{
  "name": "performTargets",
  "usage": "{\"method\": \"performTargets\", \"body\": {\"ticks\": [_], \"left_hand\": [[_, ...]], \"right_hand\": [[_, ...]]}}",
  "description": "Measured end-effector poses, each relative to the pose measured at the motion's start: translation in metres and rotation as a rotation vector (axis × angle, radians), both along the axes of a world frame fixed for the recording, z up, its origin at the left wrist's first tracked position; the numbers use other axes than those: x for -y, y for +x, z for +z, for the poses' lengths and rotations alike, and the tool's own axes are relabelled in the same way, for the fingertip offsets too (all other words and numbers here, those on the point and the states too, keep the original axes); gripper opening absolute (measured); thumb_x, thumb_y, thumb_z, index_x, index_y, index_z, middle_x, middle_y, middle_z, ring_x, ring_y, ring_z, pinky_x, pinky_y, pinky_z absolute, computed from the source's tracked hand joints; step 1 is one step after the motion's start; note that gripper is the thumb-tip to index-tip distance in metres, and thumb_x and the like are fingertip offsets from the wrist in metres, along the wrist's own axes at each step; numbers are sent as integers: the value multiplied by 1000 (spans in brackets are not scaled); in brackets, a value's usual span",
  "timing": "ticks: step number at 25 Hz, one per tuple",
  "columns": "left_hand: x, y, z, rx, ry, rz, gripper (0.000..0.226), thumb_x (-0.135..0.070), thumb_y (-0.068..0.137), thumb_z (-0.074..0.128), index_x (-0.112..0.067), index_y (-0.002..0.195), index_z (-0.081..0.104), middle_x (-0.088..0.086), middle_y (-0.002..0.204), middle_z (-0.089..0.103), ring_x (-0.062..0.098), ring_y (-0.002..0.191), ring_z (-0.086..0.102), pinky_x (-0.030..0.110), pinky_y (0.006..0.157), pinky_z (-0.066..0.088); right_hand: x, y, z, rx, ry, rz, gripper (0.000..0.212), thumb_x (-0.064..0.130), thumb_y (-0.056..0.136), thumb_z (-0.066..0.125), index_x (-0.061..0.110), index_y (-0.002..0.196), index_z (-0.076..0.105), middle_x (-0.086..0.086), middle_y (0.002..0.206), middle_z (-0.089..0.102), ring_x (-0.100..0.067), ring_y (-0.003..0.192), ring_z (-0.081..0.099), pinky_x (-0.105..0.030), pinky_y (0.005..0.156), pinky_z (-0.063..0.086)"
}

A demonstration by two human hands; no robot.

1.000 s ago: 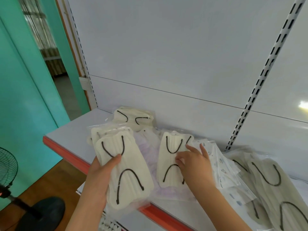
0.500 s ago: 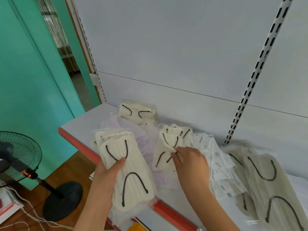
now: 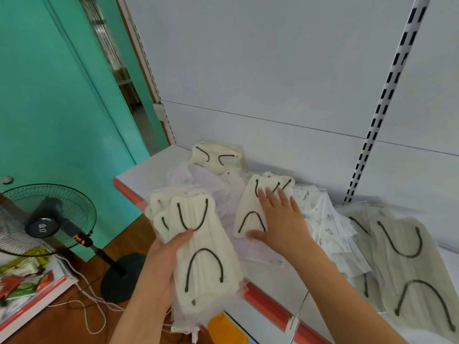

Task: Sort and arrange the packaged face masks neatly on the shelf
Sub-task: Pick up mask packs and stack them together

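Note:
My left hand [image 3: 162, 259] grips a stack of cream packaged masks with black ear loops [image 3: 206, 247], held over the shelf's front edge, thumb across the top pack. My right hand [image 3: 280, 219] lies with straight, spread fingers on another cream mask pack [image 3: 250, 209] lying on the white shelf [image 3: 149, 173]. A further cream pack [image 3: 216, 157] rests against the back panel. White patterned mask packs [image 3: 325, 224] sit to the right of my right hand, and greyish packs with black loops [image 3: 407, 264] lie at the far right.
The shelf has a red front edge [image 3: 263, 299]. A slotted upright [image 3: 380, 105] runs up the back panel. A standing fan [image 3: 44, 219] is on the floor at left beside a low shelf of goods [image 3: 24, 281]. Teal wall at left.
My right hand went from pinching and lifting the cream pack to lying flat on it with fingers spread. The view has shifted right and down; my left hand keeps its stack.

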State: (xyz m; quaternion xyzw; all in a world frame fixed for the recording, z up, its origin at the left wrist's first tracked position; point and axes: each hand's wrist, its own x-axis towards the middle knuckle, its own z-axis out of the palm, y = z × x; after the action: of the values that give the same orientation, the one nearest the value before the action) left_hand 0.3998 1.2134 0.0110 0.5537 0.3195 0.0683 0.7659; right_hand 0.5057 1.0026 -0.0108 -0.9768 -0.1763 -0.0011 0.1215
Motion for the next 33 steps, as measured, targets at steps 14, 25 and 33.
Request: {"method": "performTargets", "body": {"ticks": [14,25,33], "left_hand": [[22,-16,4,8,-88,-180,55,-40,80,72,-17,129,65,19,114,74,41,109,69,62,100,49],[2,-35,3,124,-83,1,39,-9,89,69,-14,127,62,18,120,71,39,110,67,62,99,50],[15,-44,10,147,-187,-137,54,-54,70,76,-21,112,75,14,107,77,31,98,73,52,96,51]], "right_hand": [[-14,-85,14,-177,568,415,56,65,94,40,42,145,43,22,153,38,3,142,29,-27,120,23],[14,-41,-4,53,-49,-92,35,52,98,46,31,117,66,11,121,66,-9,138,41,-38,124,-3],[-20,-88,0,393,667,274,24,38,92,58,30,103,77,14,123,69,-10,118,59,-29,98,49]]}}
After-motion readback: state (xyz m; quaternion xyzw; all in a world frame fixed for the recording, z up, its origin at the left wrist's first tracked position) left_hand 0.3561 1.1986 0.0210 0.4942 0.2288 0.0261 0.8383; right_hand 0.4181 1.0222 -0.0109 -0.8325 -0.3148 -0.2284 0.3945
